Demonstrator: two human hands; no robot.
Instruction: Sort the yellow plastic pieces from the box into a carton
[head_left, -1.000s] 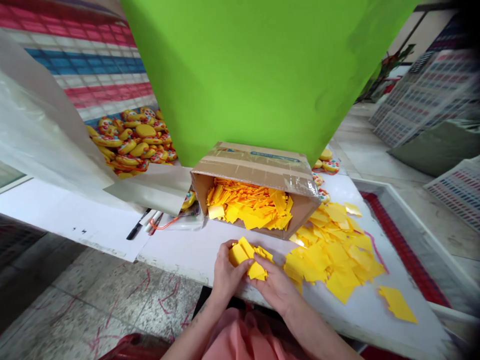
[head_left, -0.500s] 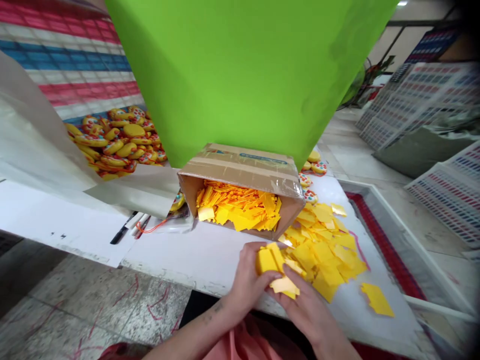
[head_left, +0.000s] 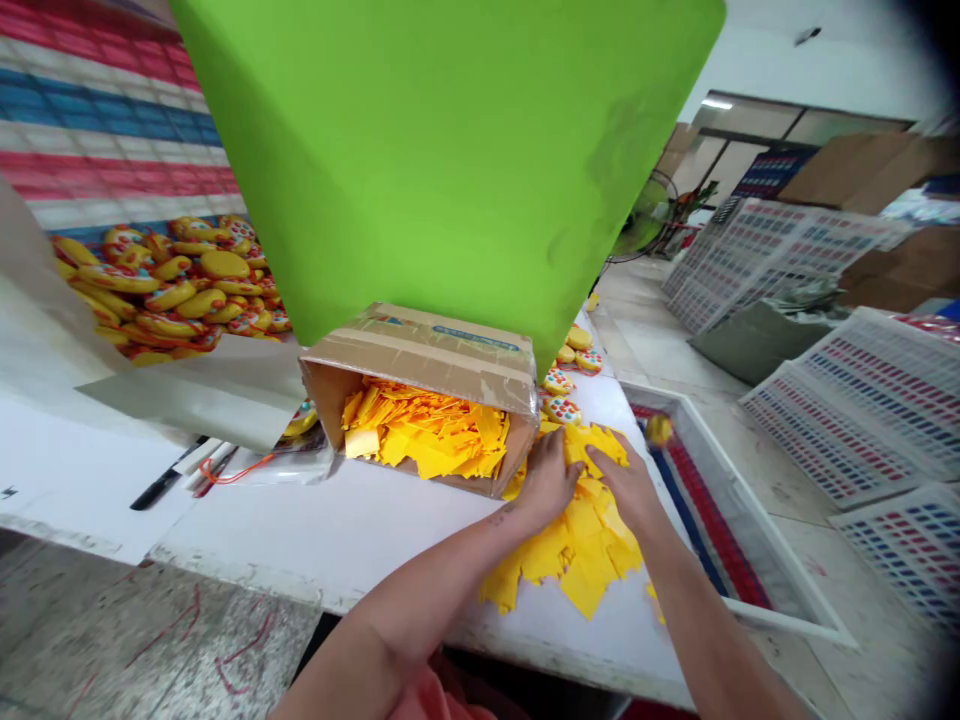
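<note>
Yellow paper pieces point(head_left: 592, 555) lie in a loose pile on the white table, right of the cardboard box. My left hand point(head_left: 550, 475) is at the pile's back left, by the box's right edge, its fingers curled over yellow pieces. Across from it my right hand point(head_left: 626, 480) grips yellow pieces at the pile's right side, thumb towards the left hand. The cardboard box point(head_left: 442, 355) lies on its side, its opening facing me. Inside it are many orange-yellow pieces point(head_left: 427, 430).
A tall green board point(head_left: 450, 180) stands behind the box. Yellow painted items point(head_left: 180, 285) are heaped at the left. Pens point(head_left: 169, 475) lie on the table point(head_left: 375, 530). A white crate point(head_left: 750, 520) stands at the right edge, with a small yellow item above it.
Both hands have moved from the table's front edge, where they held a bunch of yellow pieces, back and right onto the pile. The view has turned right.
</note>
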